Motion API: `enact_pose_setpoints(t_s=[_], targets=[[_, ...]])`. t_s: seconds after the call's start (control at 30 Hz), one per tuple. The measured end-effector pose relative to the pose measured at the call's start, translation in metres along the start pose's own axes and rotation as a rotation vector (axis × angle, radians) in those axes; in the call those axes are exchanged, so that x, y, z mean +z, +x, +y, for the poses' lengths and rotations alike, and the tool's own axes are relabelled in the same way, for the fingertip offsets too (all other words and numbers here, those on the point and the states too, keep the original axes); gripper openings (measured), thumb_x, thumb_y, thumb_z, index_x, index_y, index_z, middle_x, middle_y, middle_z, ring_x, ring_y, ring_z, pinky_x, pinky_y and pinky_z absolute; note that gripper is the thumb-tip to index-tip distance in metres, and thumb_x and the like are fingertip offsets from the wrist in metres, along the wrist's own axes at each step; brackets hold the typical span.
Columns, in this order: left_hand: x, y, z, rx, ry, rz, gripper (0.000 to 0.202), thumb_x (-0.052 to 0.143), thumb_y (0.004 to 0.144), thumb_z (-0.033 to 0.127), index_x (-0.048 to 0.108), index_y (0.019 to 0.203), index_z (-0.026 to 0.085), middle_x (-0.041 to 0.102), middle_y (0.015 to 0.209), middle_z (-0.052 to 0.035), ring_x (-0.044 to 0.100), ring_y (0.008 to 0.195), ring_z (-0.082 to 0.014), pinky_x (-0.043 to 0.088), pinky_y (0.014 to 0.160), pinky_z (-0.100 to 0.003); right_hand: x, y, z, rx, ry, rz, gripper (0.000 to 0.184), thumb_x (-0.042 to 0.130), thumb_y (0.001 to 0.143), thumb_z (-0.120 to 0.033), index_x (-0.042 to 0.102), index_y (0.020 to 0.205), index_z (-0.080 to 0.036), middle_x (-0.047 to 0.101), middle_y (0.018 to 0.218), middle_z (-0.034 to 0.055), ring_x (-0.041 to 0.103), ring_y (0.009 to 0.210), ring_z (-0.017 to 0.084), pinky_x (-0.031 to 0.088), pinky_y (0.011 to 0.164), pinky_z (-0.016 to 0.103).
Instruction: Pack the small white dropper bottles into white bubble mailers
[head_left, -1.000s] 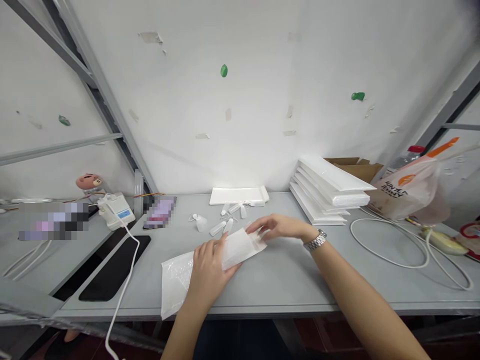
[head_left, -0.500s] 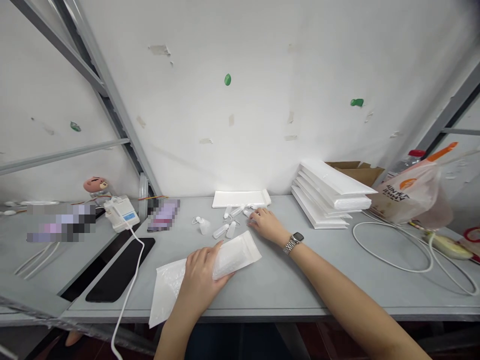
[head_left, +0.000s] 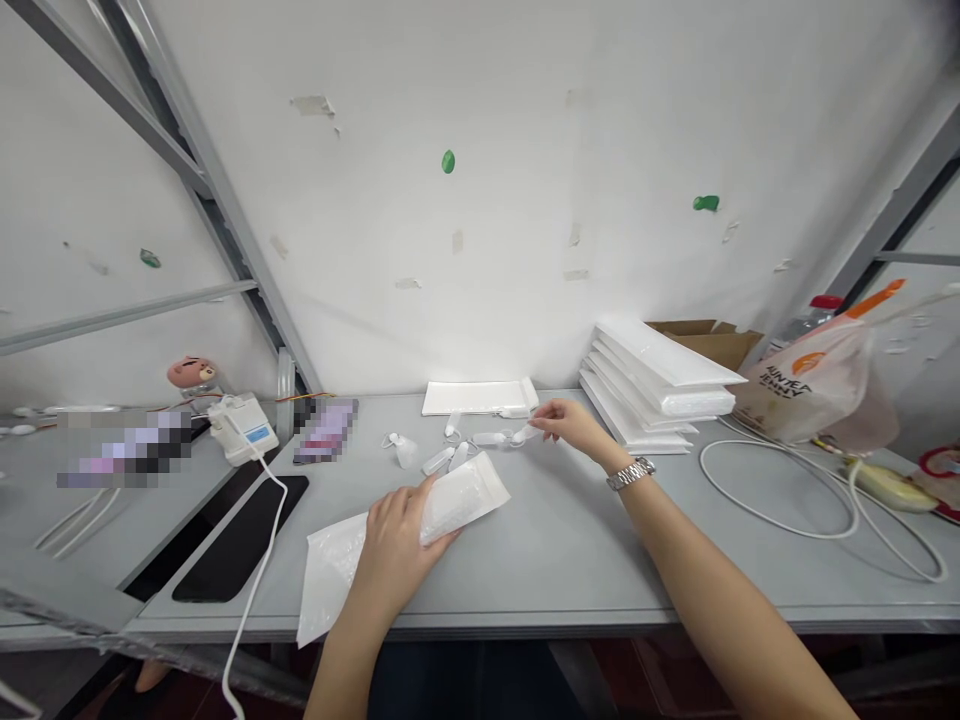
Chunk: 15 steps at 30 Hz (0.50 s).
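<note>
Left hand [head_left: 397,535] on bubble mailer [head_left: 465,497], pointing up-right; right hand [head_left: 574,425] apparently pinching bottle [head_left: 525,434].

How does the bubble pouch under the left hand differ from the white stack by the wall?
The bubble-wrap pouch is one single piece, while the stack of white slabs is several piled up. The pouch looks translucent and crinkled, the stack smooth and opaque. The left hand covers the pouch; nothing touches the stack. Both are white.

Left hand [head_left: 397,530] low and near, palm down, fingers together and slightly curled. Right arm [head_left: 697,545] reaches far and leftward; right hand [head_left: 574,425] angled down, thumb and fingertips [head_left: 541,420] drawn close.
</note>
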<state>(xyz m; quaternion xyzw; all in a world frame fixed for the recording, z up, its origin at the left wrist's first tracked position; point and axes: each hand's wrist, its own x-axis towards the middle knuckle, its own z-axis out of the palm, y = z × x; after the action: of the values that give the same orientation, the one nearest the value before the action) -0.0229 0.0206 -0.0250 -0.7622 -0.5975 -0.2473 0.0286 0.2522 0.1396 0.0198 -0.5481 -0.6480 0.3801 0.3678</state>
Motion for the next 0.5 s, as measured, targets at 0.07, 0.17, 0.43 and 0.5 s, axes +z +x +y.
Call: enact_pose_setpoints(t_s=[0.07,0.17,0.43,0.5], targets=[[0.0,0.0,0.0,-0.004,0.003,-0.006,0.053,0.059,0.076,0.04,0.047,0.125,0.022,0.06,0.097,-0.0064,0.054,0.095,-0.026,0.039,0.086,-0.041,-0.003,0.001,-0.002,0.011,0.14,0.096,0.015,0.066,0.072,-0.028,0.059,0.074,-0.014,0.06,0.066,0.0015,0.055,0.056,0.011,0.042,0.054,0.025],[-0.001,0.0,-0.001,-0.018,0.01,-0.003,0.053,0.059,0.076,0.039,0.048,0.125,0.022,0.061,0.097,-0.0064,0.055,0.095,-0.0262,0.039,0.086,-0.041,-0.005,0.0,-0.004,-0.003,0.404,0.146,0.023,0.073,0.064,-0.033,0.062,0.074,-0.015,0.061,0.069,0.002,0.053,0.057,0.01,0.043,0.057,0.026],[0.003,0.002,0.007,-0.036,0.079,0.116,0.056,0.062,0.075,0.039,0.048,0.125,0.019,0.061,0.094,-0.0074,0.055,0.091,-0.0264,0.041,0.083,-0.04,0.03,-0.017,-0.018,-0.057,0.568,-0.24,0.026,0.075,0.062,-0.034,0.066,0.077,-0.015,0.065,0.074,0.0023,0.059,0.065,0.011,0.047,0.069,0.029],[0.005,0.003,0.01,-0.034,0.09,0.134,0.056,0.062,0.075,0.039,0.047,0.125,0.018,0.06,0.093,-0.0075,0.055,0.09,-0.0263,0.041,0.082,-0.04,0.046,-0.025,-0.021,-0.053,0.527,-0.361,0.027,0.074,0.064,-0.034,0.067,0.081,-0.015,0.066,0.076,0.003,0.061,0.069,0.013,0.048,0.071,0.031]])
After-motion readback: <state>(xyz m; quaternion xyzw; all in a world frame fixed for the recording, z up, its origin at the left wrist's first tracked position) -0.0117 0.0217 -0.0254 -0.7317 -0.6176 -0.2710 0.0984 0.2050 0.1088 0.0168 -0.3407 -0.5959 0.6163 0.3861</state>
